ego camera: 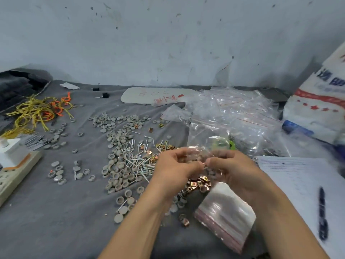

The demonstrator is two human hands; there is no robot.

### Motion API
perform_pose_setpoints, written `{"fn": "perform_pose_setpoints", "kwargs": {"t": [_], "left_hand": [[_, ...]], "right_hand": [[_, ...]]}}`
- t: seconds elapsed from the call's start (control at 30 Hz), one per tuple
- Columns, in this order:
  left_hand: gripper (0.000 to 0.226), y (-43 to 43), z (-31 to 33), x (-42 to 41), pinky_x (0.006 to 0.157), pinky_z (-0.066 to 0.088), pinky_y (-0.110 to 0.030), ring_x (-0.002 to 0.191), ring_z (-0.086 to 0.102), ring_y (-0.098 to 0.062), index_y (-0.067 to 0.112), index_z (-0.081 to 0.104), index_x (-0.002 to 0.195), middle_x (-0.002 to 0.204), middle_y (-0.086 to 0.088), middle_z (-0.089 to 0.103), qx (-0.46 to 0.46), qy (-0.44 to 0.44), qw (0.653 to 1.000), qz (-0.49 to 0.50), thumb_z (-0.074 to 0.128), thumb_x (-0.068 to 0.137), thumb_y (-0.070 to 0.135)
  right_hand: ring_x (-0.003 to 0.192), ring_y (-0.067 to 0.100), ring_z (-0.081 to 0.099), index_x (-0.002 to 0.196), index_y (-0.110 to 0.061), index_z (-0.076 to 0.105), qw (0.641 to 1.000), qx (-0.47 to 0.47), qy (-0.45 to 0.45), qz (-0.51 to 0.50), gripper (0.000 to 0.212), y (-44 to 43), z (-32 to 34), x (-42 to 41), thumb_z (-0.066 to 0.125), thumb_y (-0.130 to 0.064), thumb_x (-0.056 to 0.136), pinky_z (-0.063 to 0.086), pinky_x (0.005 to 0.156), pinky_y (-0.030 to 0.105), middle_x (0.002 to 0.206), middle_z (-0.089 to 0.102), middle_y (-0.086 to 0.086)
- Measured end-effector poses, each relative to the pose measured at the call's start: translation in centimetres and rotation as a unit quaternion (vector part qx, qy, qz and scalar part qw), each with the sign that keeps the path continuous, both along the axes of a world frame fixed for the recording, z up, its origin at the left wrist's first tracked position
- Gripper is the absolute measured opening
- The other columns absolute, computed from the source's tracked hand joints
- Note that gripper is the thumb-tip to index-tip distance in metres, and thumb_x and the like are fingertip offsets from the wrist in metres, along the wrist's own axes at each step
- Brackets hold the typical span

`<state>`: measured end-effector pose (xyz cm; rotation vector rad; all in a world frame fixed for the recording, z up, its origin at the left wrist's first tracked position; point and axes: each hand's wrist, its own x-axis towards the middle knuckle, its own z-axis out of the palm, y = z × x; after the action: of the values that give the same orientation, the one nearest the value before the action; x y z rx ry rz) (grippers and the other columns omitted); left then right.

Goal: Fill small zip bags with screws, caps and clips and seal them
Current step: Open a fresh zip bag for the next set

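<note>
You are holding a small zip bag [199, 154] at the centre of the frame, your left hand [172, 166] and right hand [236, 170] both pinching its near edge, thumbs almost meeting. Just below it, brass clips [198, 184] are lying on the grey tabletop [56, 212]. Screws [138, 160] and grey caps [115, 139] are spreading leftward, and a stack of empty zip bags [226, 212] is sitting at lower right.

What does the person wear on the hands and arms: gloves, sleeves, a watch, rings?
Nothing worn shows. The left hand and the right hand have no gloves; both forearms are bare to the picture's lower edge, with no sleeve, watch or bracelet. No ring is visible, though blur hides fine detail.
</note>
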<state>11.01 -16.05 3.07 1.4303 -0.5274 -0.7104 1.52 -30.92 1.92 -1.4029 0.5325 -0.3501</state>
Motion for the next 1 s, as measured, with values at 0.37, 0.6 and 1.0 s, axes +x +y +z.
{"fn": "perform_pose_setpoints", "kwargs": {"t": [0.37,0.6,1.0], "left_hand": [[0.032,-7.9,-3.2,-4.4,0.064,0.036,0.001,0.082,0.057,0.013,0.040,0.074,0.106,0.085,0.029,0.061,0.188,-0.408,0.886,-0.116,0.075,0.075,0.033],[0.047,-6.5,-4.0,-4.4,0.060,0.035,-0.011,0.080,0.052,0.011,0.047,0.055,0.086,0.097,0.038,0.047,0.237,-0.446,0.812,-0.292,0.086,0.051,0.052],[0.025,-5.8,-4.1,-4.6,0.058,0.041,-0.015,0.071,0.056,-0.003,0.033,0.072,0.096,0.082,0.012,0.061,0.207,-0.493,0.797,-0.282,0.080,0.072,0.027]], "right_hand": [[0.090,-0.003,0.069,0.113,-0.039,0.066,0.880,-0.181,-0.001,-0.438,0.040,-4.9,-2.3,-4.7,0.077,-0.015,0.083,0.058,0.092,0.035,0.097,0.074,-0.019],[0.088,-0.010,0.066,0.096,-0.036,0.078,0.896,-0.380,0.154,-0.172,0.029,-3.3,-3.7,-4.2,0.066,-0.013,0.085,0.051,0.087,0.014,0.093,0.076,-0.023],[0.097,-0.001,0.066,0.095,-0.039,0.079,0.894,-0.381,0.213,-0.101,0.046,-3.7,-4.6,-4.7,0.053,-0.003,0.084,0.052,0.090,0.023,0.102,0.077,-0.018]]}}
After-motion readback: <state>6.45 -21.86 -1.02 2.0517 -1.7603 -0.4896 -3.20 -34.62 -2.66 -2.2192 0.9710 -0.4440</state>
